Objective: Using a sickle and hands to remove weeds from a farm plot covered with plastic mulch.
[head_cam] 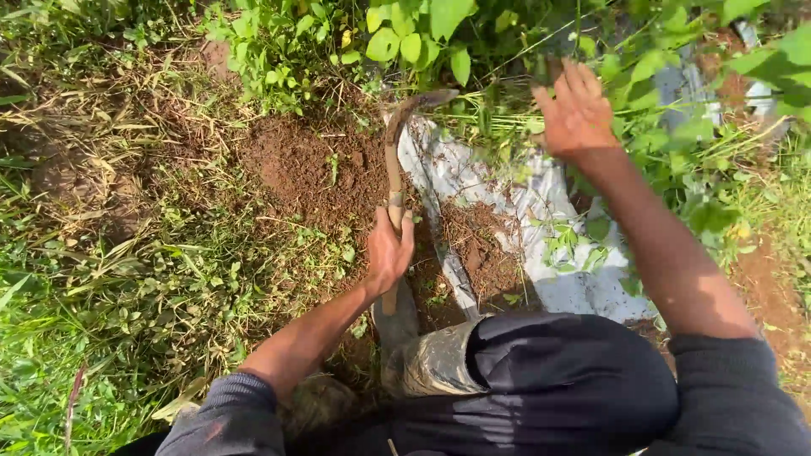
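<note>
Left hand (pixel 389 251) grips a curved wooden-handled sickle (pixel 394 152); right hand (pixel 577 111) spreads open among leafy stems (pixel 507 118).

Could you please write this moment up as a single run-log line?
left hand: grips sickle handle, blade over soil | right hand: open, reaching into plants | plastic sheet: on ground

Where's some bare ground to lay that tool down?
Bare soil lies between the sickle in the left hand and the grass. It is crowded around the right hand, among leafy plants and plastic sheet.
</note>
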